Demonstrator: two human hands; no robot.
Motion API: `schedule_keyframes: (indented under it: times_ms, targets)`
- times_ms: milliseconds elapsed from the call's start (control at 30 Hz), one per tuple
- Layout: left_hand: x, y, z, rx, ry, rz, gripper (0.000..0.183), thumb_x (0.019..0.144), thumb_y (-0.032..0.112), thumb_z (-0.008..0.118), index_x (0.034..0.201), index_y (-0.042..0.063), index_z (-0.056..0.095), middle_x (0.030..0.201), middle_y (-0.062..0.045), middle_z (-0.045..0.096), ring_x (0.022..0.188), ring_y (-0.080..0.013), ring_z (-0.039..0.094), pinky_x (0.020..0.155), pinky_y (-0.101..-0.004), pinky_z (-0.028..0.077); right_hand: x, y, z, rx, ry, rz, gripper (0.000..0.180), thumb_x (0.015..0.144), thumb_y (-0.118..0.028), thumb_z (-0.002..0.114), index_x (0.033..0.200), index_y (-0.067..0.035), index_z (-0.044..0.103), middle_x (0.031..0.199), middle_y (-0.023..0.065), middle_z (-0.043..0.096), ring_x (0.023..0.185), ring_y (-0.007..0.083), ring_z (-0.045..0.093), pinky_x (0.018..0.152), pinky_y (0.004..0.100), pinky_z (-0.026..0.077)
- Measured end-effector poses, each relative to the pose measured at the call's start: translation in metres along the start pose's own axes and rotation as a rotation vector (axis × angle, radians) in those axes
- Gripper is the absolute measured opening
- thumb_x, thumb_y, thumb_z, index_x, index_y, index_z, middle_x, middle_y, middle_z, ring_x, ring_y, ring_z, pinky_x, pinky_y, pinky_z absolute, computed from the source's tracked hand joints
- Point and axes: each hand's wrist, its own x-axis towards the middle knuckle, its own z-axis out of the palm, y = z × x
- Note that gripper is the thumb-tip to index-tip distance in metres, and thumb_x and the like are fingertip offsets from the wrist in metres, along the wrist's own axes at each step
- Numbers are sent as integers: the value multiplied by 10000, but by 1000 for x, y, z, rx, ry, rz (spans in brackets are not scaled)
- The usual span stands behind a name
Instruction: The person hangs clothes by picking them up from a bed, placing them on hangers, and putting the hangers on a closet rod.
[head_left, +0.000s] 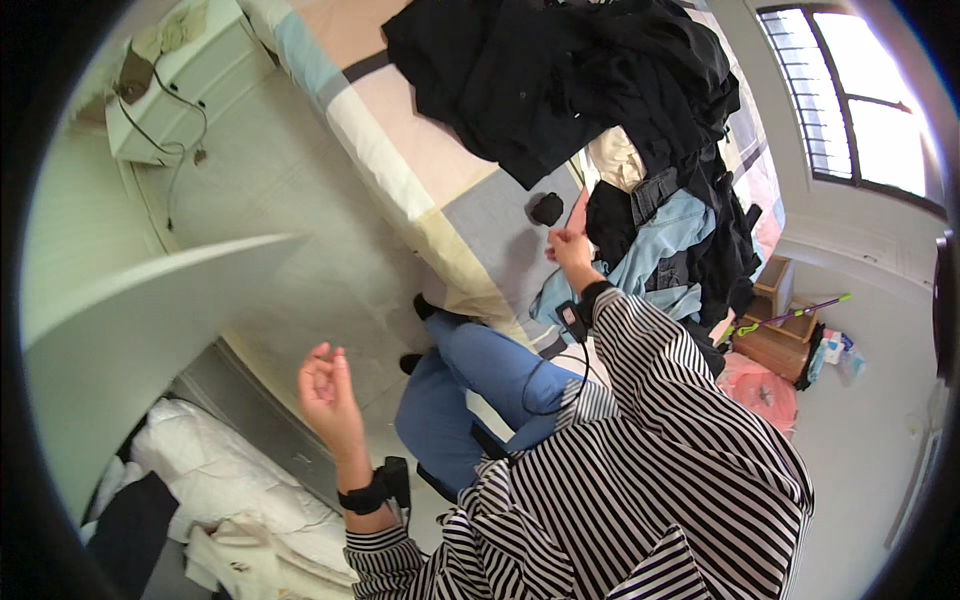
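Note:
My left hand (328, 390) is raised in front of the wardrobe, fingers loosely curled and apart, with nothing seen in it. Over the bed (397, 161), my right hand (568, 247) has its fingers bent beside a clothes pile. A balled-up black cloth item (547, 208) is just beyond those fingers, apart from them. Coral-pink fabric (578, 214) shows right behind the right hand; whether the fingers touch it is unclear. Light-blue denim (667, 229) lies by my right wrist, among black garments (626, 217) and cream cloth (616, 159). Large black garments (517, 82) spread farther up the bed.
A pale door panel (142, 307) juts in at left. Below it, the wardrobe holds a white quilt (217, 465) and cream clothing (262, 559). A white drawer cabinet (202, 82) with trailing cords stands upper left. Wooden boxes (776, 345) and a pink bag (757, 390) are at right.

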Motion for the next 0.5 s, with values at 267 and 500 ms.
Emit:
schedule_keyframes:
  times_ms: [267,500]
  targets:
    - [-4,-112,-13,-124,132,-10,148,955,111,544,1052,-1,548,1187,-125,567,1028,-214,608,907,-313,483,101,-32,-45,-183,326,-262,431,803,-303,698,1036,55,634,853,165,682,666,238,671,647,332,532]
    - [-30,-158,30,-217,240,55,151,943,78,542,1061,-17,536,1171,-143,573,1011,-214,623,893,-316,506,215,-40,-125,-335,445,-395,525,817,-247,681,1156,126,532,932,193,663,706,227,670,647,307,555]
